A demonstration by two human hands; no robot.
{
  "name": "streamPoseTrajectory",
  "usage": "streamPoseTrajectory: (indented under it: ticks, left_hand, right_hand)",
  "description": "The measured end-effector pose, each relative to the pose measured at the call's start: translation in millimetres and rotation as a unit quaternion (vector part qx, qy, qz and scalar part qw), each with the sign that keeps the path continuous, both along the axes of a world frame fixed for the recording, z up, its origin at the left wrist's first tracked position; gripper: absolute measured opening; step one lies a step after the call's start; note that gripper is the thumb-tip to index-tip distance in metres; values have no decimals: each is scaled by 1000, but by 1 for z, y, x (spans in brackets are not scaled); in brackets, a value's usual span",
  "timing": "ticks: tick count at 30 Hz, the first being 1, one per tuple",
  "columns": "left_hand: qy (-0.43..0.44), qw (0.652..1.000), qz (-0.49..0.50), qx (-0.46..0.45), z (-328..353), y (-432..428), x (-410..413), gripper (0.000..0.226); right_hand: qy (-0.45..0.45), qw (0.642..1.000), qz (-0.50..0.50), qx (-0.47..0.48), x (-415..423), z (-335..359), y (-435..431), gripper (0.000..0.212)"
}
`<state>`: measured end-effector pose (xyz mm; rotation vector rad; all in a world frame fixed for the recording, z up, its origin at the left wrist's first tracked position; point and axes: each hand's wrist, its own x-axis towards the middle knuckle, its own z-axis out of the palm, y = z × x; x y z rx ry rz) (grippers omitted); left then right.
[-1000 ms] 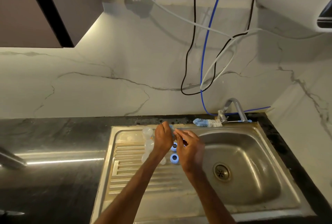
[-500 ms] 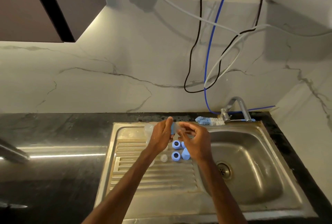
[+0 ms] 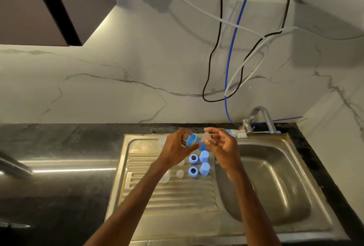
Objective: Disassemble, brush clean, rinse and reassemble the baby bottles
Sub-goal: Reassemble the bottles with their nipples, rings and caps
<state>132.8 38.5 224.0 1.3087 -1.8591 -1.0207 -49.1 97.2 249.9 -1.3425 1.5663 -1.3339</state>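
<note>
- Two bare forearms reach up from the near edge across the steel drainboard. The basin lies to their right and a dark countertop to their left.
- Just short of the hands, loose bottle parts stand on the drainboard. A pair of blue rings sit one behind the other, with two blue caps just beside them on the basin side.
- Left of the rings lie small clear teats. A clear bottle shows partly behind the left wrist.
- The left hand has its fingers and thumb curled round a blue collar ring. It holds the ring tilted above the far part of the drainboard.
- The right hand pinches a clear teat between thumb and forefinger, just beside the collar ring. Its other fingers are loosely curled. Whether teat and ring touch cannot be told.
- A second clear bottle stands beyond the left hand, near the drainboard's far corner.
- A bottle brush lies along the sink's back rim, with its thin handle running past the foot of the tap.
- Black, white and blue cables hang down the marble wall.
</note>
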Motion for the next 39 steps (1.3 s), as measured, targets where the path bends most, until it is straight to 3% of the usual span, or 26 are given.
streamPoseTrajectory:
  ticks: [4,9,14,17,24,30,34,39]
  left_hand:
    - [-18,998,-20,-59,8,2,-2,48]
    - [-44,991,-38,-119,10,3,-8,49]
    - [-57,987,-36,-147,14,2,-8,45]
    - [-80,983,-25,-160,16,2,-7,46]
    - [-98,978,-27,-185,23,2,-4,44]
    - [-87,977,-35,-191,26,3,-5,33]
    - [-39,985,-37,-166,28,5,-7,15]
    - [-11,990,-31,-134,21,6,-14,18]
  right_hand:
    - [-29,999,-25,-12,3,9,0,22]
    - [2,998,10,-54,7,20,-1,25]
    - [151,984,44,-83,7,17,-5,13]
    - [237,966,53,-86,2,11,-9,16]
    - [304,947,73,-80,-1,5,-12,23]
    - [292,949,105,-57,5,-1,-10,23]
    - [199,975,76,-58,6,-1,-5,33]
    - [134,988,42,-65,14,-11,2,33]
